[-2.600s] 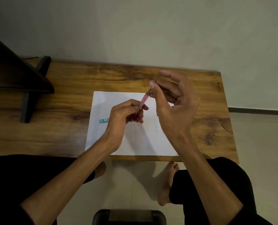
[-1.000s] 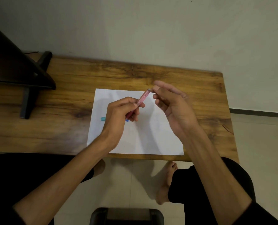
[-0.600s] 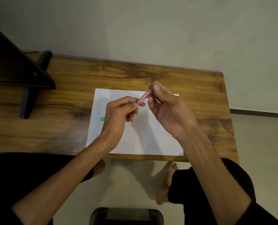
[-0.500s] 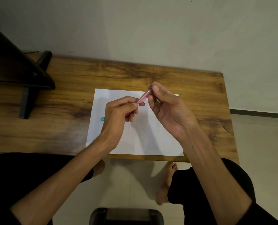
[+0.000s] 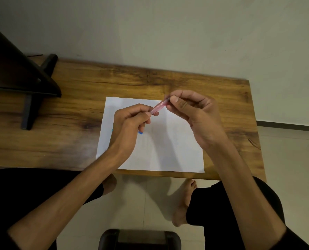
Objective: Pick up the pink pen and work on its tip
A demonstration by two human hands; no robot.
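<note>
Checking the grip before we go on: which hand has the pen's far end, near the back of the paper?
The right hand: its thumb and fingertips pinch the pink pen at its far end, while the left hand grips the near end.

Two hands are in view — the left hand [image 5: 130,123] and the right hand [image 5: 195,112] — and between them one pink pen [image 5: 158,107], gripped at both ends. One white sheet of paper [image 5: 168,150] lies on one wooden table [image 5: 78,105]. Two small blue bits show on the paper — one blue piece [image 5: 140,132] below the left hand, one blue sliver [image 5: 112,130] at its left edge. One dark stand [image 5: 33,87] sits on the table's left. Two bare feet rest on the floor: the left foot [image 5: 109,183] and the right foot [image 5: 183,202].
</note>
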